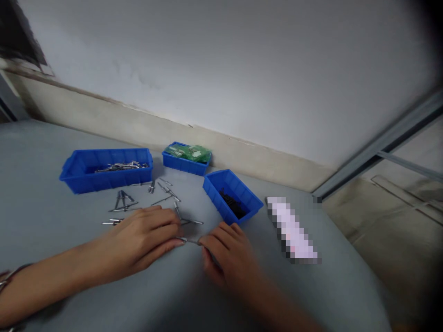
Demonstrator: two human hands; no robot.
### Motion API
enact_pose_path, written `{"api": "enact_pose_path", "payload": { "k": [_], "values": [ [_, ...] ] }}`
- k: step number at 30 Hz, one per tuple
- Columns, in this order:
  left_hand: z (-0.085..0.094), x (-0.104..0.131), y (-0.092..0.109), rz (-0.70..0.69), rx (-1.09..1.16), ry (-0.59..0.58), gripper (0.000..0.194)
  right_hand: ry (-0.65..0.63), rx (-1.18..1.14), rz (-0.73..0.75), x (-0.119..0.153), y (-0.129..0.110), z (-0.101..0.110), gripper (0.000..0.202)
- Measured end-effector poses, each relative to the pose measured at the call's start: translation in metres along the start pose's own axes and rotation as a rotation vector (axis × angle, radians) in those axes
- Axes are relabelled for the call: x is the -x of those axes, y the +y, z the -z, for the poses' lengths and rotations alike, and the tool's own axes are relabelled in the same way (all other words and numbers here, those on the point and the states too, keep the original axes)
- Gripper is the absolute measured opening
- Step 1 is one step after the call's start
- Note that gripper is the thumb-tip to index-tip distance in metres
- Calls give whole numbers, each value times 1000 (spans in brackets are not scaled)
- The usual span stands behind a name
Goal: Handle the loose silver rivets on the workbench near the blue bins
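Note:
A thin silver blind rivet (191, 240) spans the small gap between my hands, just above the grey table. Its left end is pinched by the thumb and fingers of my left hand (148, 235). The fingertips of my right hand (230, 251) are closed around the other end, and they hide its tip. Beyond my left hand, several similar loose rivets (169, 191) lie scattered on the table, some crossing one another.
A long blue bin (107, 180) holding silver rivets stands at the left. By the wall, a smaller blue bin (185, 164) holds a green bag (194, 152). A third blue bin (216, 196) contains dark small parts (232, 203). A pixelated flat object (292, 230) lies at right.

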State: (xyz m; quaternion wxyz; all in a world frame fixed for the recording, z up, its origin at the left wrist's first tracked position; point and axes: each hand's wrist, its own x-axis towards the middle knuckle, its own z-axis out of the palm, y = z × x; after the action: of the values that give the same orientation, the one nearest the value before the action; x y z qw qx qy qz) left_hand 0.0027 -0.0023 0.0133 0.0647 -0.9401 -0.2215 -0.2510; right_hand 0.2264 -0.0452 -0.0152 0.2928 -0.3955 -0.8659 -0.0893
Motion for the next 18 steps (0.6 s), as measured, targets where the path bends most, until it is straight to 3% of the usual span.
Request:
{"api": "enact_pose_path", "payload": {
  "k": [14, 18],
  "values": [
    [-2, 1, 0, 28, 78, 4, 43, -47, -27, -39, 1, -2, 3, 12],
    [-3, 0, 1, 53, 71, -49, 48, -45, 10, -13, 1, -1, 0, 12]
  ]
}}
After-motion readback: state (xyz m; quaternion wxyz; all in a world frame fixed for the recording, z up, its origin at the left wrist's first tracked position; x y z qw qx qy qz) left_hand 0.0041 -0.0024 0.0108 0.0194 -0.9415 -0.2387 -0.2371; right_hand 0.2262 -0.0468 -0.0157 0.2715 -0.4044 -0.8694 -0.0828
